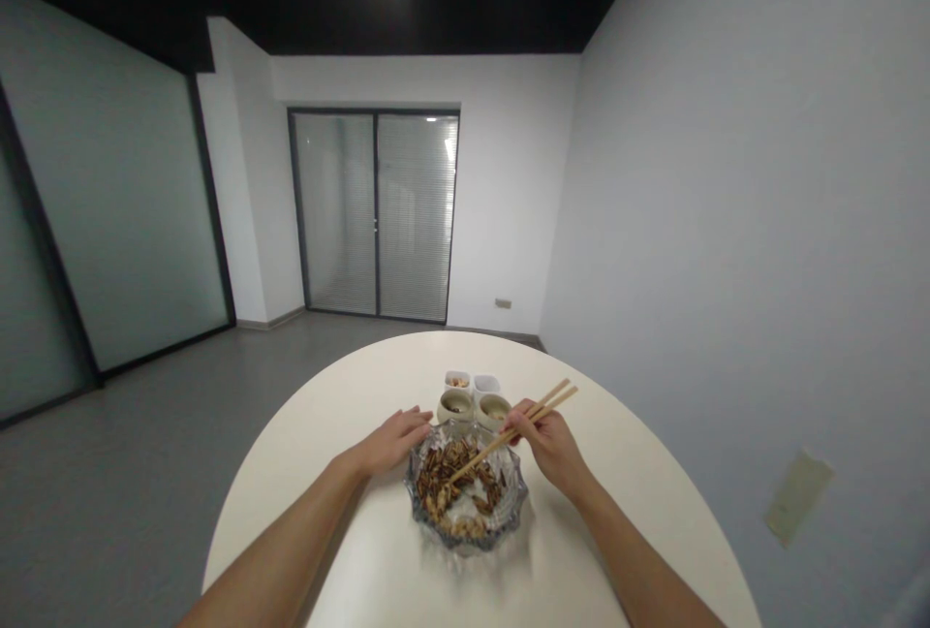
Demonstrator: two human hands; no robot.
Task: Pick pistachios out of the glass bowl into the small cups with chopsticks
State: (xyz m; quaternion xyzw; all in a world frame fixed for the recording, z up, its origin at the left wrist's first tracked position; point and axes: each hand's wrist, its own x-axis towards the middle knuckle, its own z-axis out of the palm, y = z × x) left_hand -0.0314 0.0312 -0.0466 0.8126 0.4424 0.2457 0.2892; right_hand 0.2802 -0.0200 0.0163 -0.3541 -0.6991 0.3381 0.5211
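Note:
My right hand (546, 439) is closed around a pair of wooden chopsticks (501, 441). Their tips reach down into a clear glass bowl (520, 502) with a scalloped rim. Inside the bowl lie many small brown, elongated pieces (457, 461), with paler bits (465, 525) near its front side; I cannot make out their kind. My left hand (396, 439) lies with fingers stretched out at the bowl's upper left edge, holding nothing. Whether its fingertips touch the glass, I cannot tell.
Behind the bowl stand two small greenish cups (455, 402) and two small white dishes (486, 383), the left dish holding light bits. All rest on a round white table (326, 395). A white wall (727, 221) rises on the right, and a glass door (376, 211) is at the back.

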